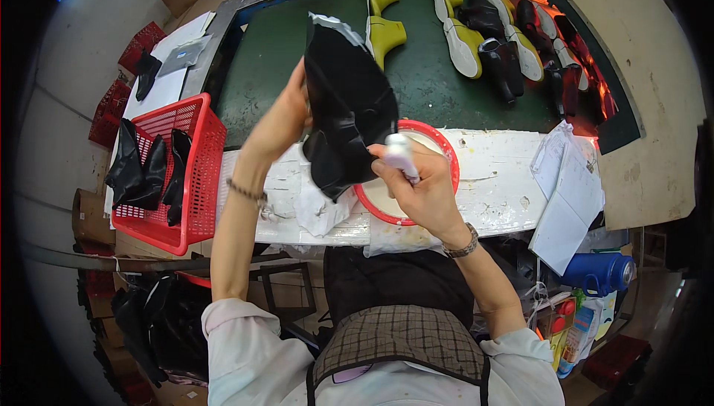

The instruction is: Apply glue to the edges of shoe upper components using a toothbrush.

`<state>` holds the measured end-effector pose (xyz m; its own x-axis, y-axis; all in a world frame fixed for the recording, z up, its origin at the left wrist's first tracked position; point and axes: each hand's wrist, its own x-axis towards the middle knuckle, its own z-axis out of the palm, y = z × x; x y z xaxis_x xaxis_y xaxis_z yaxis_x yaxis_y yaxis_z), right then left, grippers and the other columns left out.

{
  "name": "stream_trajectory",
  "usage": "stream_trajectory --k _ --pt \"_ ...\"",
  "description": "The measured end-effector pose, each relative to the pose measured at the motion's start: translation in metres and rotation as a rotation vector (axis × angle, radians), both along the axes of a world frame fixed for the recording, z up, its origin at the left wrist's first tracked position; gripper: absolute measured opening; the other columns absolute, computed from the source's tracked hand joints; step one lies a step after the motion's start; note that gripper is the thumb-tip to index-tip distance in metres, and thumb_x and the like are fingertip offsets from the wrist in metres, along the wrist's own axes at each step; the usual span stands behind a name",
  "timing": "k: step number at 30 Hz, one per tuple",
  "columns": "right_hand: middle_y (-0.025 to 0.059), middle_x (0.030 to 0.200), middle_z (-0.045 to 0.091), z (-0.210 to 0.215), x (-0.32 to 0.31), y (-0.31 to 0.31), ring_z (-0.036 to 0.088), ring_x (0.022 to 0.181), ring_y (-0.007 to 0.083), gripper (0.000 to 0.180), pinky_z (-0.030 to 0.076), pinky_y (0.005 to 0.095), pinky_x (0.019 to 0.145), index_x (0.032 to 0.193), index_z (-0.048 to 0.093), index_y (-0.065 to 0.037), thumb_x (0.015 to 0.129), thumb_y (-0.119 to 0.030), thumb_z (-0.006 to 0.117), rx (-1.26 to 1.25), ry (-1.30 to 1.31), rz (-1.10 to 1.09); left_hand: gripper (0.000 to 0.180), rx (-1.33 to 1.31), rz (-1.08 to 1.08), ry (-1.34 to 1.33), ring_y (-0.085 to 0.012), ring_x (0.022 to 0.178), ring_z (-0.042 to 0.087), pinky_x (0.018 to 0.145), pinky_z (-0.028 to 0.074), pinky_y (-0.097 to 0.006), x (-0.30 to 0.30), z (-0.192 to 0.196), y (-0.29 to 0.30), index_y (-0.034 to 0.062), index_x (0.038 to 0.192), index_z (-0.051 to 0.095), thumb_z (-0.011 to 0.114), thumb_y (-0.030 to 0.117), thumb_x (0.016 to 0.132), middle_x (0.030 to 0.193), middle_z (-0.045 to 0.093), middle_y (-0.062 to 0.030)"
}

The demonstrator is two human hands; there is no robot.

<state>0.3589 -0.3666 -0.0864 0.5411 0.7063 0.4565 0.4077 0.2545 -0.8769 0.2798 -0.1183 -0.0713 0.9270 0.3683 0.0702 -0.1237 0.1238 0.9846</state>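
My left hand (286,120) holds up a black leather boot upper (346,108) with a pale lining showing at its top edge. It hangs above the white worktop (498,175). My right hand (416,183) grips a white brush handle (400,155) against the lower part of the upper. Right beneath both hands sits a red-rimmed round bowl (446,155) with white glue in it. A crumpled white rag (320,209) lies on the worktop under the upper.
A red basket (193,175) at the left holds several black uppers. The green conveyor belt (282,56) behind carries yellow-green shoe lasts (383,30) and black boots (498,64). Papers (569,190) lie at right; a blue flask (599,272) stands below them.
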Motion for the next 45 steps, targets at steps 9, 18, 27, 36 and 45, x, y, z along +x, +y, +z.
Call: stream_trajectory --k 9,18,27,36,45 --pt "0.0017 0.084 0.059 -0.007 -0.012 0.012 0.06 0.063 0.008 0.022 0.046 0.0219 0.056 0.115 0.072 0.001 0.095 0.006 0.066 0.065 0.096 0.111 0.169 0.579 0.254 -0.036 -0.0324 0.146 0.038 0.12 0.034 -0.041 -0.081 -0.001 -0.064 0.0069 0.161 -0.02 0.104 0.033 0.049 0.16 0.031 -0.0221" --pt "0.0033 0.079 0.059 0.002 -0.033 0.015 0.057 0.061 0.0079 0.01 0.044 0.0222 0.055 0.099 0.073 0.002 0.091 -0.003 0.074 0.009 0.28 0.1 0.146 0.504 0.366 0.124 -0.0319 0.132 0.054 0.112 0.042 -0.04 -0.087 -0.036 -0.125 0.0072 0.161 -0.021 0.089 0.009 0.064 0.149 0.045 -0.0241" --pt "0.0045 0.085 0.063 -0.022 0.047 -0.079 0.061 0.069 0.0149 0.024 0.045 0.029 0.059 0.108 0.077 -0.011 0.087 -0.022 0.08 -0.487 -0.337 -0.521 0.11 0.858 0.468 -0.004 -0.0333 0.124 0.063 0.104 0.049 -0.037 -0.101 -0.051 -0.099 -0.0051 0.161 0.011 0.08 -0.001 0.075 0.143 0.056 -0.0271" --pt "0.0032 0.082 0.064 -0.013 0.042 -0.106 0.059 0.066 0.0122 0.014 0.046 0.0255 0.057 0.102 0.08 -0.007 0.088 -0.012 0.079 -0.346 -0.201 -0.436 0.094 0.847 0.326 0.067 -0.0383 0.137 0.054 0.11 0.046 -0.039 -0.096 -0.039 -0.11 -0.0041 0.158 0.027 0.072 -0.008 0.076 0.152 0.048 -0.0279" --pt "0.0044 0.083 0.066 -0.001 0.063 -0.095 0.059 0.063 0.0102 0.013 0.046 0.0236 0.053 0.099 0.079 -0.003 0.088 -0.009 0.079 -0.263 -0.295 -0.408 0.088 0.914 0.035 -0.036 -0.0358 0.12 0.067 0.099 0.054 -0.039 -0.106 -0.023 -0.118 -0.0045 0.15 0.043 0.086 0.005 0.074 0.138 0.061 -0.0257"
